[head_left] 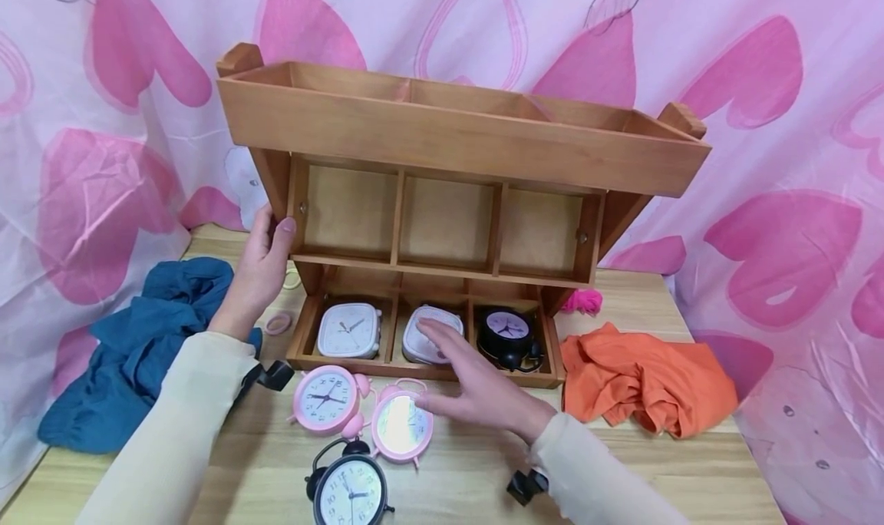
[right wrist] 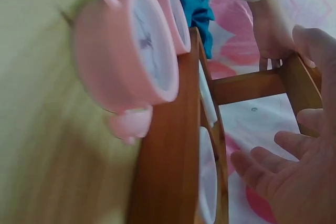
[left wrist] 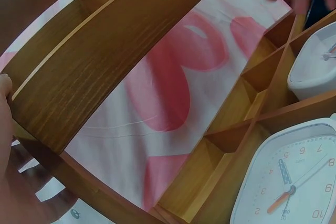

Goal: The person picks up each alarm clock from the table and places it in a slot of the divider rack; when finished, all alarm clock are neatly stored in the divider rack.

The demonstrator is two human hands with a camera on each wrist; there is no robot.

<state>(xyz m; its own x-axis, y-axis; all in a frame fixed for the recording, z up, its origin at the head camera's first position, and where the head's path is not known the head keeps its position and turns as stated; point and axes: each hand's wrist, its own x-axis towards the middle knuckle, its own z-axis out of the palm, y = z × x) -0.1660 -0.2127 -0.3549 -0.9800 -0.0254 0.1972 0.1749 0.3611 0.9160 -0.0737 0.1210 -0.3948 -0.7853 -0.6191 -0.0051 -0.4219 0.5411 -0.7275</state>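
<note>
A tiered wooden rack [head_left: 456, 137] stands at the back, its compartments in rows. My left hand [head_left: 258, 268] grips its left side at the middle tier; in the left wrist view the fingers [left wrist: 39, 179] wrap the wooden side. Across the bottom tier sit a white square clock [head_left: 338, 342], a second white clock [head_left: 423, 347] and a black alarm clock [head_left: 507, 350], one per compartment. Over the middle compartment my right hand [head_left: 476, 383] hovers, fingers spread, holding nothing. Nearest below it is a pink alarm clock [head_left: 400, 437], partly overlapped by the thumb in the head view.
Another pink alarm clock [head_left: 323, 410] and a black twin-bell clock [head_left: 352, 496] lie in front of the rack. Blue cloth [head_left: 148, 341] is heaped at left, orange cloth [head_left: 642, 375] at right. A pink hair tie [head_left: 278, 323] and a magenta bundle [head_left: 583, 302] lie beside the rack.
</note>
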